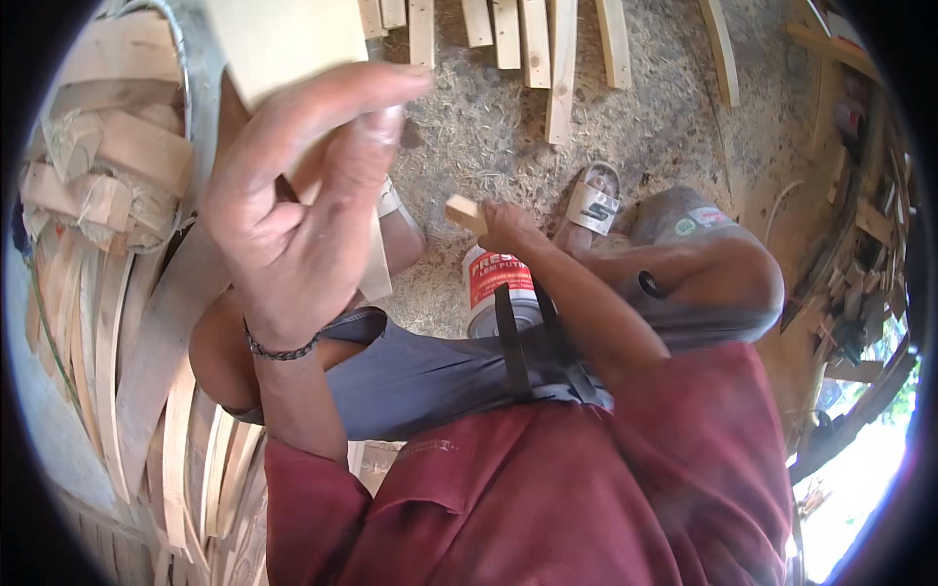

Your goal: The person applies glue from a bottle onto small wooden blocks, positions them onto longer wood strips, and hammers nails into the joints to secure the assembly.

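Observation:
My left hand (313,195) is raised close in front, a dark braided bracelet on its wrist. Its index finger stretches to the right, the thumb presses up beneath it, and the other fingers curl in. Behind this hand runs a pale wooden board (293,39), coming down from the upper edge; whether my fingers grip it I cannot tell. Lower and farther off, my right hand (512,229) is closed around a short wooden piece (466,213), its pale end sticking out to the left. Just below stands a white and red tub (500,293) between my legs.
Several wooden slats (535,44) lie on the dusty, shaving-strewn floor (459,117) ahead. At the left are a bundle of wood offcuts (127,156) and long curved strips (107,342). Scrap wood (860,293) is heaped at the right. My sandalled foot (594,200) rests beyond the tub.

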Demonstrator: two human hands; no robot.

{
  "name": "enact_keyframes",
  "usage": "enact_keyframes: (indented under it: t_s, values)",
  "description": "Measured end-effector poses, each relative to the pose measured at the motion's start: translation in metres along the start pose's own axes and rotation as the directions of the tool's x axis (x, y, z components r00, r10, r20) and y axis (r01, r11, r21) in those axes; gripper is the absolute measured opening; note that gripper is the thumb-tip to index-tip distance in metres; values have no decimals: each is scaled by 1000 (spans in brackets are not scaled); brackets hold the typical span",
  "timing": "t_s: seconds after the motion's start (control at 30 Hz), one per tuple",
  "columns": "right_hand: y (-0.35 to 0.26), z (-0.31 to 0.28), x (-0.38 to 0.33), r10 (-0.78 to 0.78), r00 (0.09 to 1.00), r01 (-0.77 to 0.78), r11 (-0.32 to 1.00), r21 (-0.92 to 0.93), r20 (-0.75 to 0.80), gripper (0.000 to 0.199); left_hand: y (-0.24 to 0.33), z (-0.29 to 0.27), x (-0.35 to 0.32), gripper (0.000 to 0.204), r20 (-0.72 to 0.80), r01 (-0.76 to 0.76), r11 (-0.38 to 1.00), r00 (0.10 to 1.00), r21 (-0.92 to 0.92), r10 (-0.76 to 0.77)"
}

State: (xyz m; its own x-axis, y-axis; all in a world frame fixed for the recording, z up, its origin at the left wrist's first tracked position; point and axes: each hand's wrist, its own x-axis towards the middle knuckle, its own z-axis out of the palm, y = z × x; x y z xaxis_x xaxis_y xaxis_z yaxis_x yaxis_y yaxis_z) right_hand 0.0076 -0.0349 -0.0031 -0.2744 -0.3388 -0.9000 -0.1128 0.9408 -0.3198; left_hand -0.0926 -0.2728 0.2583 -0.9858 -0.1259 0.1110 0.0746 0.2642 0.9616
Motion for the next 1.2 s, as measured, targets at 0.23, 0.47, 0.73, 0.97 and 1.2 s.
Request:
enact_keyframes:
  t_s: [0.23, 0.47, 0.73, 0.97, 1.2]
  values:
    - [33, 56, 5, 56, 996, -57, 998, 12, 70, 64, 5, -6, -9, 15, 225, -27, 967, 974, 254, -31]
    - [25, 138, -51, 41, 999, -48, 966, 255, 35, 59, 3, 1, -30, 48, 258, -245, 911, 952, 331, 163]
    - [35, 70, -5, 59, 888, 136, 914, 383, -457, 56, 18, 2, -78, 78, 18, -99, 815, 994, 570, 109]
    - [8, -77, 2, -156, 562, 468, 870, 157, -812, 68, 42, 13, -69, 88, -174, -121, 983, 974, 141, 145]
    - [20, -202, -131, -116, 145, 482, 876, -32, -983, 63, 83, 0, -70, 49, -107, -358, 928, 932, -102, 347]
